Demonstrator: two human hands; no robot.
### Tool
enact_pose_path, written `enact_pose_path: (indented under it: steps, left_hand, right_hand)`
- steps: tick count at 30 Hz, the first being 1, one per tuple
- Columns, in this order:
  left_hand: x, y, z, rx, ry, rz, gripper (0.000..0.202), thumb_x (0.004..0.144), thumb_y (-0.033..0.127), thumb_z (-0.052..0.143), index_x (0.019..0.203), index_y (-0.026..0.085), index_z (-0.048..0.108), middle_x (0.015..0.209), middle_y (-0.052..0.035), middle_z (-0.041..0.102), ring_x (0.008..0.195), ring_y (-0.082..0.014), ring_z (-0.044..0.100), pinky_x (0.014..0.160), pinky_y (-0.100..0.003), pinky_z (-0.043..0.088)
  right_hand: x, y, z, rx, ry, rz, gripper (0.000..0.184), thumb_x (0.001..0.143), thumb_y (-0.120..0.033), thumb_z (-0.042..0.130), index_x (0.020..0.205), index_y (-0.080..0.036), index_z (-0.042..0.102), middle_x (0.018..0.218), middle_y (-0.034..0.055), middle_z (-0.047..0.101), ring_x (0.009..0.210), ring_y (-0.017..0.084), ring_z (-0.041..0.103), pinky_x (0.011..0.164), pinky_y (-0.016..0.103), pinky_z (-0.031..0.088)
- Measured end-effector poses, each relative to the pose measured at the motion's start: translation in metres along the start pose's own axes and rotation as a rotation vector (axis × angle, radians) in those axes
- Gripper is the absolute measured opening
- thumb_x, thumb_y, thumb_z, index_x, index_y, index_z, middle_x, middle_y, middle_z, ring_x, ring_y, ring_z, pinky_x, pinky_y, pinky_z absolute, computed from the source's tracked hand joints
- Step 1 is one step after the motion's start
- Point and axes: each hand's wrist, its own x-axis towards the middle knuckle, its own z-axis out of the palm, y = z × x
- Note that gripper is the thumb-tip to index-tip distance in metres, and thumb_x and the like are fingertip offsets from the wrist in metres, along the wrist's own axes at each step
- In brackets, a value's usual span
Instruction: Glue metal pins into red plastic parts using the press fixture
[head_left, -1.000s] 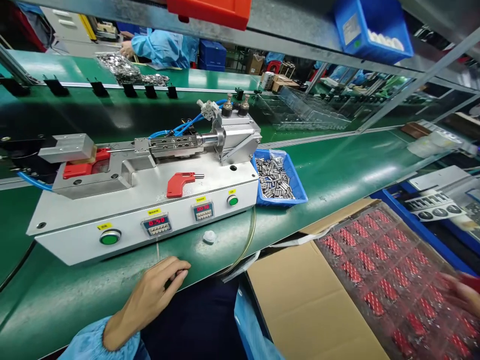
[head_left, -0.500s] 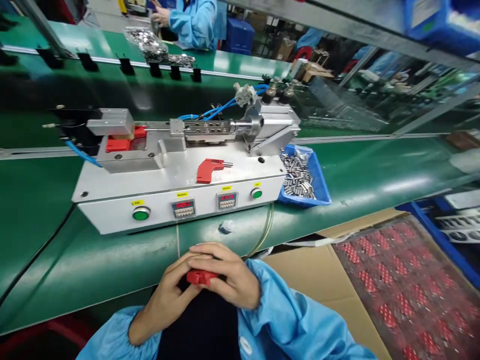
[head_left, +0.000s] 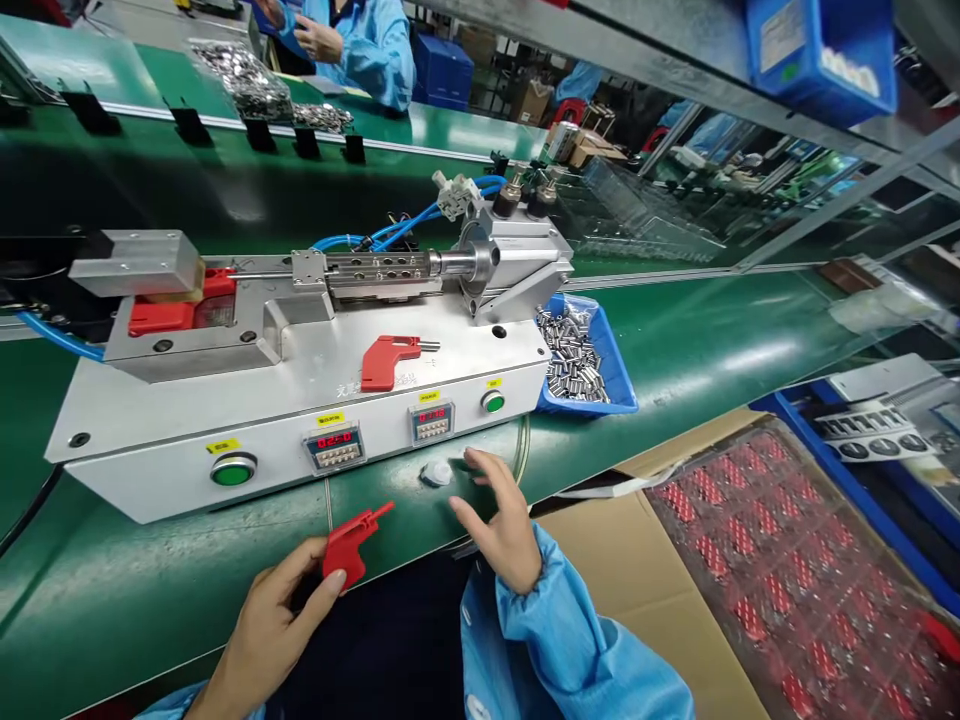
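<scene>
Left of the frame's centre, one display (head_left: 334, 444) on the white machine (head_left: 169, 490) reads 0250; the second display (head_left: 433, 421) and yellow labels (head_left: 223, 446) (tiny print) are illegible.

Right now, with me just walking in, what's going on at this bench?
Someone's left hand is holding a red pistol-shaped piece. Their right hand is open, near a small whitish object on the bench. Beyond, a similar red piece with a metal tip lies on the machine, and red plastic sits beneath a metal block. A blue bin of metal bits stands beside it.
</scene>
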Motion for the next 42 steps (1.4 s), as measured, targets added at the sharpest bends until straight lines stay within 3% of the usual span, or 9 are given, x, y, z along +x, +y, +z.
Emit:
enact_pose_path:
  steps: [6, 10, 13, 16, 19, 25, 31, 42]
  left_hand:
    - [0.006, 0.007, 0.008, -0.025, -0.024, -0.065, 0.029, 0.102, 0.047, 0.062, 0.104, 0.019, 0.072, 0.088, -0.0033, 0.079, 0.076, -0.0194, 0.075, 0.071, -0.026, 0.06]
    - [0.018, 0.025, 0.009, -0.149, -0.054, -0.08, 0.024, 0.101, 0.039, 0.064, 0.11, 0.018, 0.069, 0.091, -0.0052, 0.08, 0.08, -0.0208, 0.076, 0.074, -0.028, 0.059]
    - [0.026, 0.031, 0.006, -0.228, -0.058, -0.053, 0.019, 0.1, 0.033, 0.066, 0.111, 0.018, 0.067, 0.089, -0.0049, 0.08, 0.078, -0.0199, 0.076, 0.074, -0.028, 0.057]
    - [0.03, 0.032, 0.002, -0.271, -0.035, -0.019, 0.016, 0.099, 0.03, 0.066, 0.11, 0.018, 0.066, 0.086, -0.0042, 0.08, 0.072, -0.0175, 0.073, 0.07, -0.026, 0.055]
    - [0.029, 0.031, 0.0, -0.277, -0.018, 0.004, 0.016, 0.099, 0.028, 0.066, 0.111, 0.017, 0.066, 0.084, -0.0032, 0.078, 0.069, -0.0155, 0.07, 0.068, -0.025, 0.053]
    - [0.029, 0.028, 0.0, -0.256, -0.011, -0.002, 0.017, 0.1, 0.029, 0.067, 0.112, 0.017, 0.065, 0.081, -0.0021, 0.076, 0.067, -0.014, 0.066, 0.067, -0.024, 0.051]
    - [0.028, 0.028, 0.001, -0.256, -0.007, 0.006, 0.016, 0.099, 0.028, 0.067, 0.11, 0.017, 0.065, 0.081, -0.002, 0.076, 0.067, -0.0137, 0.065, 0.067, -0.024, 0.051]
    - [0.029, 0.029, 0.0, -0.259, 0.003, -0.002, 0.018, 0.098, 0.029, 0.068, 0.112, 0.017, 0.067, 0.08, -0.0018, 0.077, 0.065, -0.0144, 0.066, 0.065, -0.024, 0.052]
  right_hand:
    - [0.02, 0.004, 0.024, 0.067, -0.035, -0.014, 0.016, 0.098, -0.029, 0.066, 0.113, -0.024, 0.07, 0.118, 0.0108, 0.072, 0.112, 0.025, 0.069, 0.104, 0.04, 0.056]
    - [0.016, -0.004, 0.018, 0.268, -0.083, 0.085, 0.019, 0.098, -0.033, 0.067, 0.114, -0.024, 0.065, 0.124, 0.0108, 0.074, 0.116, 0.026, 0.071, 0.103, 0.042, 0.057]
    - [0.006, -0.009, 0.008, 0.405, -0.093, 0.158, 0.026, 0.099, -0.043, 0.068, 0.116, -0.023, 0.063, 0.107, 0.0086, 0.077, 0.096, 0.025, 0.074, 0.087, 0.038, 0.06]
    - [-0.005, -0.014, 0.003, 0.318, -0.11, 0.198, 0.029, 0.1, -0.048, 0.066, 0.112, -0.022, 0.067, 0.087, 0.0045, 0.074, 0.072, 0.02, 0.068, 0.066, 0.03, 0.055]
    - [-0.01, -0.017, 0.007, 0.177, -0.149, 0.151, 0.027, 0.1, -0.046, 0.066, 0.106, -0.021, 0.07, 0.079, 0.002, 0.07, 0.062, 0.017, 0.06, 0.057, 0.027, 0.049]
    - [-0.007, -0.017, 0.022, 0.042, -0.126, 0.038, 0.019, 0.1, -0.037, 0.066, 0.107, -0.02, 0.069, 0.079, 0.0005, 0.069, 0.058, 0.014, 0.056, 0.056, 0.026, 0.049]
    - [-0.007, -0.02, 0.022, -0.019, -0.098, -0.048, 0.015, 0.099, -0.031, 0.067, 0.109, -0.02, 0.07, 0.082, 0.0015, 0.07, 0.058, 0.014, 0.057, 0.058, 0.027, 0.052]
    - [-0.007, -0.026, 0.024, -0.074, -0.063, -0.074, 0.015, 0.099, -0.032, 0.066, 0.106, -0.02, 0.069, 0.08, 0.0028, 0.069, 0.056, 0.014, 0.056, 0.055, 0.027, 0.051]
